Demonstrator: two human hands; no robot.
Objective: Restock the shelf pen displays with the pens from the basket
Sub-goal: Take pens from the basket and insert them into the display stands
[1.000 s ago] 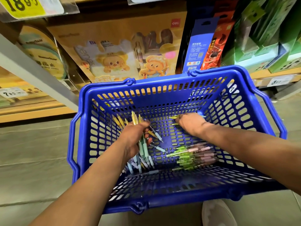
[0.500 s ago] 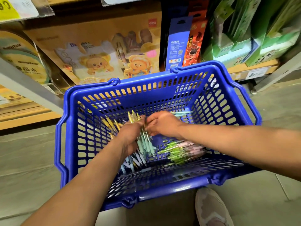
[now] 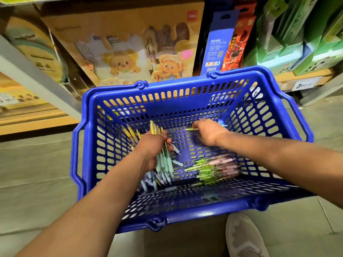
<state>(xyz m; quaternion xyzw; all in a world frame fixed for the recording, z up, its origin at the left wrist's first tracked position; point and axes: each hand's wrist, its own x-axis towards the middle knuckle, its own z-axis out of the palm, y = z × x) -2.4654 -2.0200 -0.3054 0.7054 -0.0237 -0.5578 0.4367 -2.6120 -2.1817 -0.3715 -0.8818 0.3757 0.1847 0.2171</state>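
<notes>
The left hand grips a bundle of yellow-topped, mint-gripped pens inside the blue perforated plastic basket. The right hand pinches one slim green pen; loose green-and-pink pens lie on the basket floor.

Grey tiled floor, wooden shelves, boxed stationery

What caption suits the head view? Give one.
In the blue basket, left hand grips a pen bundle; right hand pinches a green pen.
</notes>
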